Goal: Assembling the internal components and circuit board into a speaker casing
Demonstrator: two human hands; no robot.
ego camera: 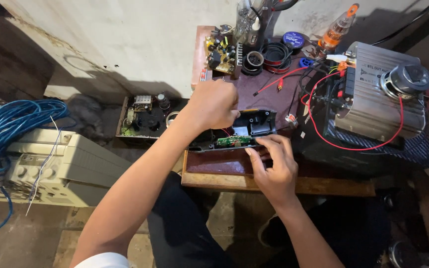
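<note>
One opened black plastic casing (247, 130) lay on the small wooden table (274, 184), at its front-left part, with one narrow green circuit board (234, 141) seated along the casing's near edge. The left hand (213, 105) was closed in a loose fist over the casing's left end; whether it gripped a tool or the shell itself could not be determined, since the knuckles hid the fingertips. The right hand (273, 166) was at the casing's near edge, thumb and fingers pinching the rim just right of the green board.

To the right of the casing stood one silver amplifier box (373, 101), with one loose speaker driver (406, 79) resting on top of it. Red wires (323, 134) looped from the amplifier toward the casing. Behind the casing, at the table's far edge, were one bare circuit board with yellow components (220, 53) and two rolls of tape (264, 55). Left of the casing, off the table, sat one further populated board (145, 116), one beige machine (55, 166) and one bundle of blue cable (1, 149).
</note>
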